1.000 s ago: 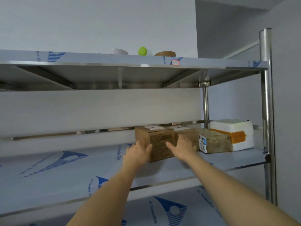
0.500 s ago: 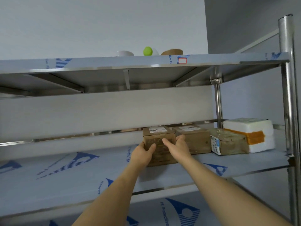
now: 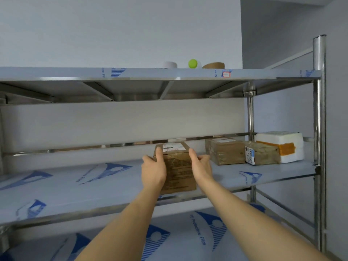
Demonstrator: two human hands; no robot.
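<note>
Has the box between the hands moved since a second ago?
Yes. The box has slid left and forward, opening a gap from the neighbouring box.

Carton (image 3: 178, 172) brown, white label; foam box (image 3: 278, 137) at 3 o'clock white, orange tape band; cap (image 3: 192, 63) at 12 o'clock green; shelf (image 3: 66, 187) pale grey, blue striped logos.

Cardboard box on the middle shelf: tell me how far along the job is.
Done: the cardboard box stands apart from the taped box, wrapped parcel and white foam box at the right end of the middle shelf, close to its front edge. In hand: the left hand and right hand grip its two sides. Left: carrying it clear of the shelf; whether it is lifted cannot be told.
</note>
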